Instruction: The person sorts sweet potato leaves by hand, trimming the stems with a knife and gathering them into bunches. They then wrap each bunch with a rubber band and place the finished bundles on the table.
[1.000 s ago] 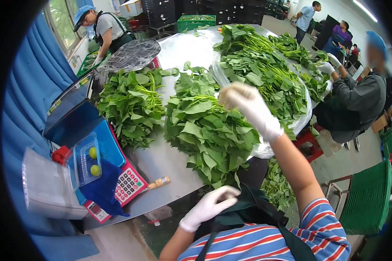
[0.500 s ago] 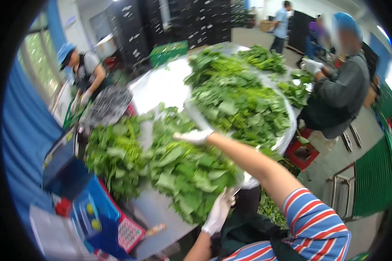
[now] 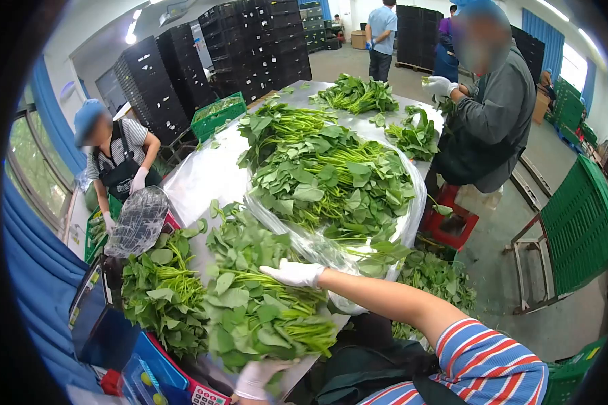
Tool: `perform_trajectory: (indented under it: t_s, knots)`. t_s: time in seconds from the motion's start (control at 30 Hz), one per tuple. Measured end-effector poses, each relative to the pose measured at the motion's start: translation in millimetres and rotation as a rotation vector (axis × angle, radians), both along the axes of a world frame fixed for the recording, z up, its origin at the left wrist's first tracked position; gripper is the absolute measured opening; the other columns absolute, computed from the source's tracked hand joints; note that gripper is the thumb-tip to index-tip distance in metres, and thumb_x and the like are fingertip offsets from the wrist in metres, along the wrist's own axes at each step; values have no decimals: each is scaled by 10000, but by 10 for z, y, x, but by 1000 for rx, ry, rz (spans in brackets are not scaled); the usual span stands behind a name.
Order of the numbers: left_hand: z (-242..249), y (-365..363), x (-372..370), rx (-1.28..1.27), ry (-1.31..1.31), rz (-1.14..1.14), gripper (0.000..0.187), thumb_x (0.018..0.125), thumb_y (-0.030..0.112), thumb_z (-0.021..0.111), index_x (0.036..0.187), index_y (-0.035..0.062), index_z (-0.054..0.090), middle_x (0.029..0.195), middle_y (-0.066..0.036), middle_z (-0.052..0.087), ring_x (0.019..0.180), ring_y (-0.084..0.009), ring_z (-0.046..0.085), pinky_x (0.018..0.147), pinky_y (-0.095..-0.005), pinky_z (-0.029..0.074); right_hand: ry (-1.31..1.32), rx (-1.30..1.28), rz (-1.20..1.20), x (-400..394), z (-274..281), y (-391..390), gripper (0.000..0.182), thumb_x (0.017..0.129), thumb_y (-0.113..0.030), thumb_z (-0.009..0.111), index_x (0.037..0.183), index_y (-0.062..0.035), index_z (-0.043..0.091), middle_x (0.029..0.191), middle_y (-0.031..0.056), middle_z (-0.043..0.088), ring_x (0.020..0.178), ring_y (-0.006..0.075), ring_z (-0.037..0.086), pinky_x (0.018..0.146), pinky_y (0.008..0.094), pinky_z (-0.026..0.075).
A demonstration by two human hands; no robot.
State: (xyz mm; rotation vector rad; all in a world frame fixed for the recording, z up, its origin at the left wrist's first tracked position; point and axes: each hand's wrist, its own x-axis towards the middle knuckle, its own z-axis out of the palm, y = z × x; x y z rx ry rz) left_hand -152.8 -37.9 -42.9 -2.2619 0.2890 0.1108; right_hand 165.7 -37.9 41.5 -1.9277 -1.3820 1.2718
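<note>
In the head view, the right hand (image 3: 294,273) lies on top of the near pile of leafy greens (image 3: 250,290). Its fingers are out straight and close together, and they are not shut around anything. The left hand (image 3: 260,378) is low down, at the edge of the same pile, close to the pink and blue scale (image 3: 206,395). Leaves hide its fingers, so I cannot tell if they are apart or clamped on the greens.

What has just changed is that the left hand has moved over toward the scale, and a bunch of stem ends (image 3: 311,331) now shows on the side by the person. That means both hands are at this one pile, one on top and one at its low edge.

The near pile is on the shiny table (image 3: 203,169). A smaller pile (image 3: 162,287) is just beside it, on the left. The big pile (image 3: 338,175) is farther back, with a clear plastic sheet (image 3: 324,250) around its near edge.

On the far left, a co-worker (image 3: 118,148) bends by a green crate (image 3: 96,233). On the right, another co-worker (image 3: 496,108) has gloved hands up at some greens (image 3: 446,104). A red crate (image 3: 450,219) sits below the table's edge.
</note>
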Motion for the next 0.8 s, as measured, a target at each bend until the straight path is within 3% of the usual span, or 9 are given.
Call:
perform_trajectory:
  t_s: [0.07,0.17,0.23,0.47,0.53,0.57,0.6,0.67,0.8]
  knots:
    - [-242,382,-286,-134,-126,23,599,835,315,467,1366,72,331,1386,-86,388,1262,-271,380,1070,-372,292,18,-2,-57,-45,91,-298,1086,809,-721,293,1302,234,135,1276,350,410,1196,392,447,999,333,346]
    - [-68,497,-273,138,-16,154,574,857,318,468,1341,30,356,1385,-135,373,1261,-302,369,1071,-407,294,71,-4,-222,-168,-119,-594,1052,830,-686,325,1296,238,136,1247,353,437,1180,394,462,984,342,360]
    - [-90,435,-298,-1667,-229,736,433,921,245,457,1281,8,424,1250,-82,507,1122,-158,495,907,-267,433,89,19,-251,-150,-149,-692,1020,840,-675,325,1312,211,147,1246,361,431,1175,391,465,993,341,354]
    - [471,-279,-328,-2698,-837,1083,419,906,246,511,1188,-63,489,1155,-144,555,1005,-225,573,844,-304,479,-19,144,-317,-203,-213,-949,771,891,-564,366,1303,87,342,1218,299,495,1141,401,481,962,375,367]
    - [381,-379,-373,-2722,-1008,1150,373,901,177,531,1138,-110,507,1086,-198,571,951,-270,592,807,-337,495,-37,481,-345,-208,-193,-1094,575,916,-434,427,1221,53,443,1141,242,553,1056,388,521,918,381,393]
    - [613,-541,-334,-2627,-1210,1222,348,900,161,538,1165,-59,484,1070,-185,584,926,-254,598,780,-328,498,-62,715,-426,-245,-234,-1137,385,899,-272,514,1150,19,493,1030,196,577,967,349,545,875,371,418]
    - [829,-682,-301,-2513,-1407,1289,340,900,146,545,1191,-7,460,1053,-171,598,900,-239,603,754,-319,502,-62,712,-426,-260,-225,-1170,385,899,-272,514,1150,19,493,1030,196,577,967,349,545,875,371,418]
    - [1027,-794,-350,-2431,-1446,1253,274,935,207,485,1113,0,516,929,-154,628,777,-210,627,669,-290,514,-167,989,-518,-292,-124,-1234,344,849,-170,578,1139,-1,501,970,173,572,920,310,548,840,358,430]
    - [1264,-890,-471,-1741,-1408,1192,166,898,147,531,980,21,598,808,-94,599,649,-132,538,575,-231,478,-327,1049,-455,-448,19,-1364,179,783,-58,604,959,-54,568,865,113,572,805,297,552,727,349,450]
